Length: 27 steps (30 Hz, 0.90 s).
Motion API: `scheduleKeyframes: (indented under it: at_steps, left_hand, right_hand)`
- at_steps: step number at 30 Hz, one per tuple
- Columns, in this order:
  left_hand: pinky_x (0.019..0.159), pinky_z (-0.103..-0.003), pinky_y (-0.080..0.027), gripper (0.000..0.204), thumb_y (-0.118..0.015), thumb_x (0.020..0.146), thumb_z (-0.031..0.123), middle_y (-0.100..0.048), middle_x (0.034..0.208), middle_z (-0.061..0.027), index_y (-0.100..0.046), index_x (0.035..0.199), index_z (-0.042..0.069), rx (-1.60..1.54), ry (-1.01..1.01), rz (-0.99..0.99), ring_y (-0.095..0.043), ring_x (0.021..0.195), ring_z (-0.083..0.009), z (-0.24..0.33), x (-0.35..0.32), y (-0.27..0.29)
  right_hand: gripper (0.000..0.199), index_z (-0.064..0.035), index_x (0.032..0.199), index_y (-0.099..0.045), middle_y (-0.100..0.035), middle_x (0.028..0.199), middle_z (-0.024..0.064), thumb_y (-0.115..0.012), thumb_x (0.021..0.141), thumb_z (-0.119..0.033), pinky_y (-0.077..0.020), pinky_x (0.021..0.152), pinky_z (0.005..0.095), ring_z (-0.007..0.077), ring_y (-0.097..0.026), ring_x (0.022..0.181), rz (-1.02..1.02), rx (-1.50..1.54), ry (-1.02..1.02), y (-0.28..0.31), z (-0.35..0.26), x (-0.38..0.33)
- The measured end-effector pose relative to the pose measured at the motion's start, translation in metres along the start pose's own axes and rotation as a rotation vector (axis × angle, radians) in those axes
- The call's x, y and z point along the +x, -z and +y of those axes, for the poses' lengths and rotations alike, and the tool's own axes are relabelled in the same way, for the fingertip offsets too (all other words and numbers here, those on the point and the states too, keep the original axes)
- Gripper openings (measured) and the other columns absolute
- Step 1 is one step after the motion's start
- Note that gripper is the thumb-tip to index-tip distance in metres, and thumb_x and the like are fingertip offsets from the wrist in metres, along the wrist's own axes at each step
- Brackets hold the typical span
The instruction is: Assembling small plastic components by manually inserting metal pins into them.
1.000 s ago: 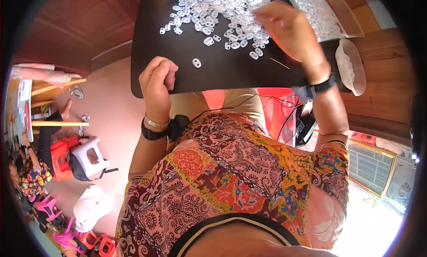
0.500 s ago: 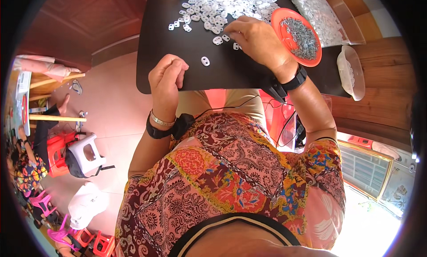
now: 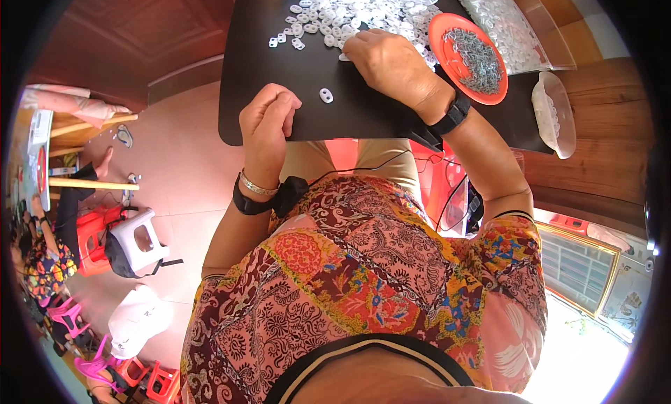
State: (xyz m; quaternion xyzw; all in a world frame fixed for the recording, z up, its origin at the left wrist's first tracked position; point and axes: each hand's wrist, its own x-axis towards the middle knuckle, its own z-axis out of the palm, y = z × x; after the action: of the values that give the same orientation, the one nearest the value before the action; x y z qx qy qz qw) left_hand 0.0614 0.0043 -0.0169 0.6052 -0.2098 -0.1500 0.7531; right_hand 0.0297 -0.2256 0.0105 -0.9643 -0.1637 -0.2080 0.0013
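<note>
My right hand (image 3: 388, 61) reaches to the near edge of a pile of small white two-holed plastic pieces (image 3: 339, 16). Its fingers are drawn together over one white plastic piece (image 3: 343, 56), which peeks out at the fingertips. My left hand (image 3: 268, 116) rests at the front of the dark table, its fingers curled closed; what they hold, if anything, is hidden. Between the hands a single white piece (image 3: 326, 95) lies flat. To the right of my right hand stands a red plate (image 3: 456, 72) heaped with small grey metal parts (image 3: 479, 65).
A clear bin (image 3: 500, 26) full of white pieces stands at the far right. A translucent tray (image 3: 565, 128) sits on the table's right edge. Wooden panelling (image 3: 601, 124) rises beyond. Stools (image 3: 143, 240) and another person's arm (image 3: 47, 229) are at left.
My right hand has shifted slightly left, its fingertips now covering the loose pieces in front of the pile. My left hand stays closed in nearly the same spot.
</note>
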Motion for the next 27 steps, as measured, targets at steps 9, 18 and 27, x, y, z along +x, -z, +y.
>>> scheduleKeyframes:
  at_steps: [9, 18, 27]
  left_hand:
    - [0.045, -0.020, -0.024, 0.020, -0.049, 0.089, 0.011, -0.041, 0.055, 0.0043, -0.058, 0.075, 0.001, 0.040, 0.021, -0.041, -0.033, 0.049, -0.0020, 0.004, 0.004, -0.001]
    - [0.056, -0.021, -0.037, 0.023, -0.045, 0.092, 0.019, -0.055, 0.068, -0.0021, -0.058, 0.091, 0.000, 0.075, 0.100, -0.298, -0.048, 0.060, -0.0076, 0.020, 0.001, -0.046]
    - [0.051, -0.021, -0.034, 0.029, -0.046, 0.092, 0.027, -0.054, 0.064, -0.0022, -0.057, 0.080, 0.002, -0.114, 0.194, -0.298, -0.047, 0.055, -0.0070, 0.013, -0.001, -0.057]
  right_hand:
    - [0.014, 0.0002, 0.093, -0.063, -0.066, 0.078, 0.0069, -0.058, 0.089, -0.012, -0.0497, 0.065, 0.0263, 0.0142, -0.062, 0.071, 0.010, 0.772, -0.474, 0.032, -0.002, -0.007]
    - [0.013, -0.0058, 0.086, -0.065, -0.064, 0.074, 0.0088, -0.071, 0.074, -0.004, -0.0515, 0.059, 0.0315, 0.0245, -0.063, 0.066, 0.338, 0.422, -0.236, 0.046, -0.061, -0.038]
    - [0.018, -0.0051, 0.091, -0.066, -0.064, 0.078, 0.0078, -0.069, 0.074, 0.003, -0.0515, 0.060, 0.0285, 0.0200, -0.064, 0.071, 0.442, 0.723, -0.306, 0.026, -0.060, -0.056]
